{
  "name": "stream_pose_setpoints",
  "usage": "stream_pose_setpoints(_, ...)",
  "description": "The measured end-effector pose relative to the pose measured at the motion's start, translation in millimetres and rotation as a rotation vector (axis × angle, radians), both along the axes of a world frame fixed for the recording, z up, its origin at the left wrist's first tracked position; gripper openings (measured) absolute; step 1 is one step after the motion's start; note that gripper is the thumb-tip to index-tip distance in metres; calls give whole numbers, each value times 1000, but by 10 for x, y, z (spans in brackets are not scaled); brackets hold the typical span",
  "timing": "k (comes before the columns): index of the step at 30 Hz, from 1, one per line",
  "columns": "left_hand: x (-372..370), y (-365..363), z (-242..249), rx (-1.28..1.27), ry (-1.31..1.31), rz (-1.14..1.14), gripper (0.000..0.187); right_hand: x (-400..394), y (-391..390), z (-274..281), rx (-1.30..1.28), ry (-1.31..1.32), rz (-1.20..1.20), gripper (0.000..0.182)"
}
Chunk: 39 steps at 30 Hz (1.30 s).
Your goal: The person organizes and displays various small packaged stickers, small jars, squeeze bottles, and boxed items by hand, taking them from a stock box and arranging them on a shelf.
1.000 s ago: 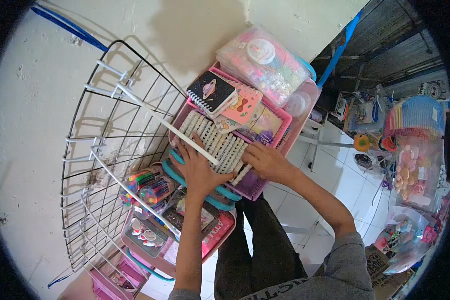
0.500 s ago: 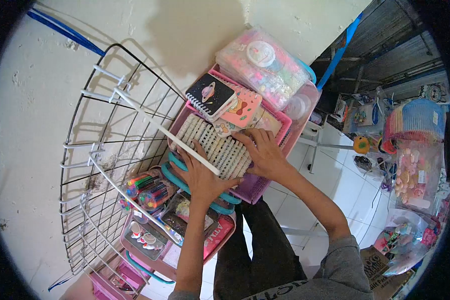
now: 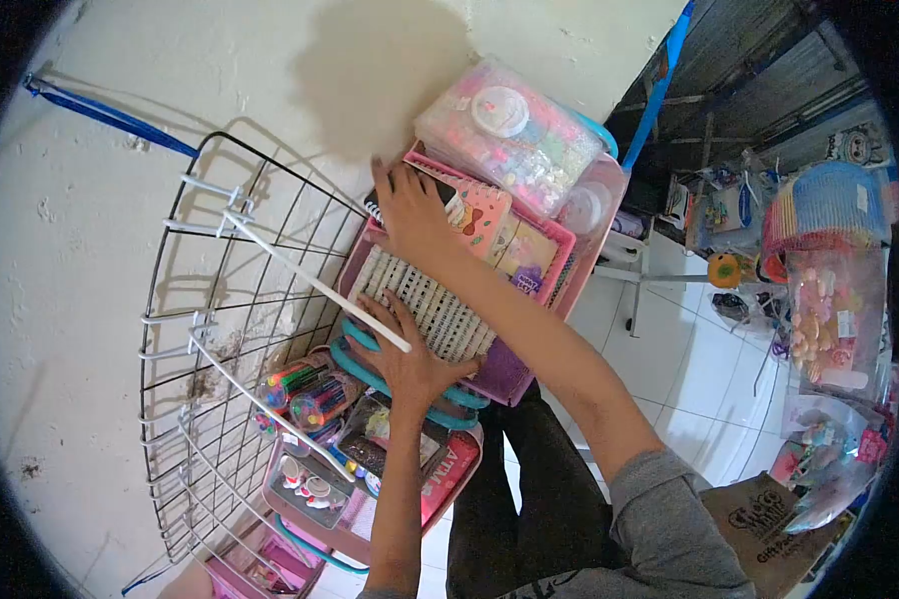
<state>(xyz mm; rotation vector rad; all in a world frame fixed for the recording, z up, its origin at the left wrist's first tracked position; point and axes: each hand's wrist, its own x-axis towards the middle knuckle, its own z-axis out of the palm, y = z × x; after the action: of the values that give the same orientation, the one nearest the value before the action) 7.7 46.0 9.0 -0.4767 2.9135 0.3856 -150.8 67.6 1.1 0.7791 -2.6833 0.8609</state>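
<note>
My left hand (image 3: 410,364) rests with fingers spread over the near side of a block of cream-and-black strips (image 3: 430,299) that resemble tightly packed spiral bindings. This block sits in a pink basket (image 3: 566,243). My right hand (image 3: 415,215) reaches across it to a black spiral notebook (image 3: 451,190), its fingers stretched over the cover and hiding most of it. Beside that lies a pink spiral notebook (image 3: 484,215) with a bow design. A cream-coloured item with a purple label (image 3: 526,279) lies at the basket's right side.
A black wire rack (image 3: 155,329) with white hooks leans along the wall; one white rod (image 3: 320,285) juts over the basket near my left hand. Behind stands a clear bag of pastel pieces (image 3: 509,130) with a round white lid (image 3: 500,112). Marker tubs (image 3: 320,399) sit below left.
My right hand has left the right side of the strips and moved up and left onto the black notebook. My left hand stays on the strips. The view has shifted slightly.
</note>
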Motion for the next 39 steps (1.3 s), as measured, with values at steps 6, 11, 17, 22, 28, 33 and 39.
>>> stream_pose_setpoints(6, 4, -1, 5, 30, 20, 12, 132, -49, 142, -72, 79, -40, 17, 59)
stream_pose_setpoints(11, 30, -20, -46, 37, 96, -15, 133, -302, 380, 168, 187, -244, 63, 46)
stream_pose_setpoints(17, 12, -2, -23, 43, 34, 12, 133, -252, 500, 337, 302, -213, 239, 37)
stream_pose_setpoints(22, 12, -14, -46, 58, -1, 24, 136, -246, 321, 221, 424, -215, 183, 31)
stream_pose_setpoints(28, 8, 4, 20, 28, 3, 15, 134, -288, 720, 310, 198, -207, 85, 29)
stream_pose_setpoints(33, 2, 6, 21, 22, 25, 21, 132, -46, 1584, 726, -211, -269, 351, 28)
stream_pose_setpoints(39, 8, -7, 12, 39, 31, -2, 132, 476, 1912, 616, -60, -592, 747, 30)
